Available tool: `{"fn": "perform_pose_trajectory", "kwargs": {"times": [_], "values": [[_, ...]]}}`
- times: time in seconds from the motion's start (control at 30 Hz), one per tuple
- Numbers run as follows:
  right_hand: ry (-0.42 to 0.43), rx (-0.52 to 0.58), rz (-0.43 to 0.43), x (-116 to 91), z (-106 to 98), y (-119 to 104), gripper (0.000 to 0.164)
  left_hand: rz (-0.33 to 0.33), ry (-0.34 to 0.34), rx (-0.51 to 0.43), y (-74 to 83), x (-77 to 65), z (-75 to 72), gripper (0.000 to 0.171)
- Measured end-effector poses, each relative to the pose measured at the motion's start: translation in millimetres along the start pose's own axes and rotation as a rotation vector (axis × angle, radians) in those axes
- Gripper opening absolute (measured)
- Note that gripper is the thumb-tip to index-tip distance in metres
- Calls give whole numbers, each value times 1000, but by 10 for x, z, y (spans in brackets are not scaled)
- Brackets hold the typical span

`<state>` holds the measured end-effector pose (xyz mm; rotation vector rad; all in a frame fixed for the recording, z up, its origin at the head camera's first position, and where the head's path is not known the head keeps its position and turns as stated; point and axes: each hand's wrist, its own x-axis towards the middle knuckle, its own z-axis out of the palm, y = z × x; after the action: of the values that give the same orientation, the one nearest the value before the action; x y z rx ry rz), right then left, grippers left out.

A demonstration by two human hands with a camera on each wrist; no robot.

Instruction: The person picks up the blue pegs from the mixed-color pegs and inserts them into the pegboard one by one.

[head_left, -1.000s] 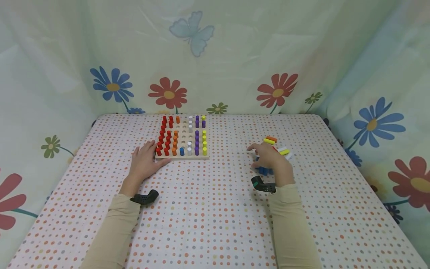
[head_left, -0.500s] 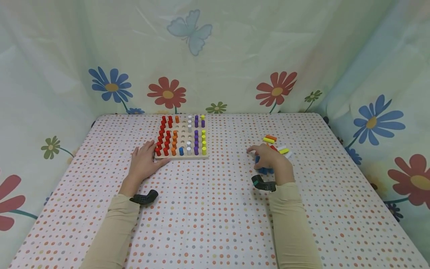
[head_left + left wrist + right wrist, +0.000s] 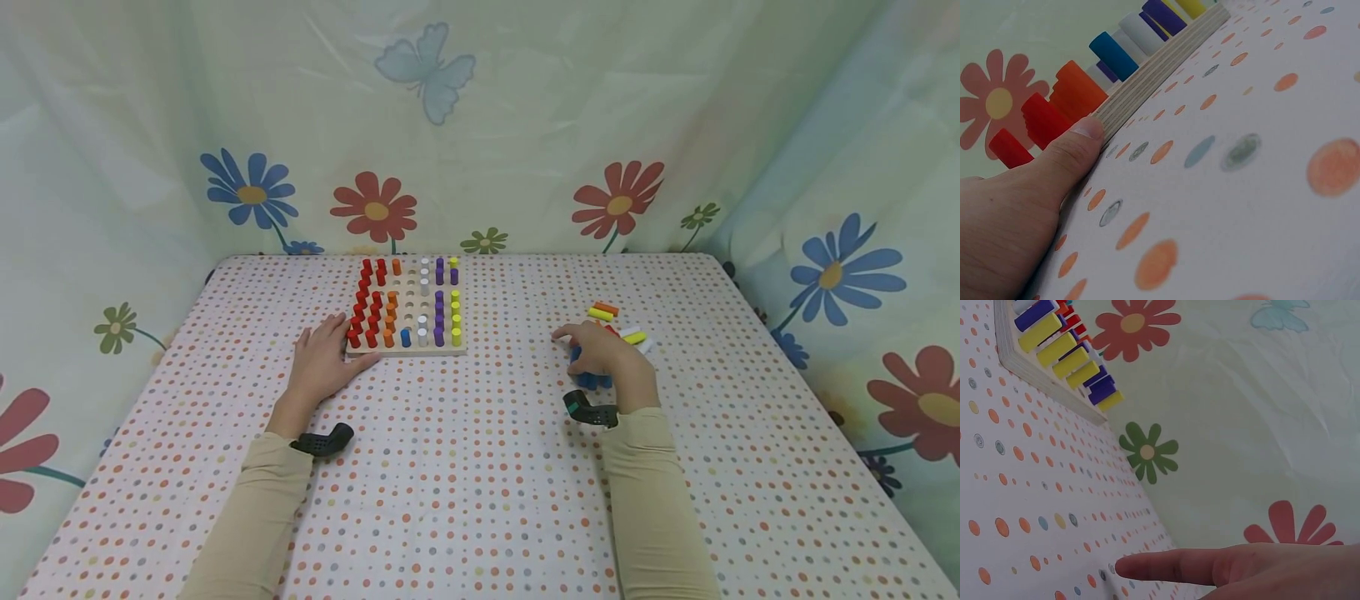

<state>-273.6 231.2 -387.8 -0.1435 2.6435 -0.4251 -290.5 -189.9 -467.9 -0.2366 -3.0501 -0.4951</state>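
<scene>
L hand (image 3: 324,362) sat w/ thumb & fingers apart at the pegboard's (image 3: 408,352) near-L corner, prob. bracing it. R hand (image 3: 603,350), index straight, was over loose blue pegs (image 3: 592,382) on the worktop (image 3: 480,467); couldn't tell if its grip held any. Light pinch, peg vert., seemed best.

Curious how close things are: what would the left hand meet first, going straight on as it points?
The pegboard, probably at once: the left hand has its thumb right at the front edge, though depth elsewhere is unclear.
</scene>
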Motion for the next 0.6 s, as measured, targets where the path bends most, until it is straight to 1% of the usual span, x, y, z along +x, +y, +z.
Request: {"fn": "perform_pose_trajectory", "kwargs": {"times": [0.3,0.5,0.6], "values": [[35,12,-15,10,-2,-7,59,1,1,5,-12,3,3,104],[122,29,-26,49,11,-59,53,-1,2,-4,-17,3,11,104],[165,30,-55,67,12,-93,48,0,1,-4,-14,2,16,104]]}}
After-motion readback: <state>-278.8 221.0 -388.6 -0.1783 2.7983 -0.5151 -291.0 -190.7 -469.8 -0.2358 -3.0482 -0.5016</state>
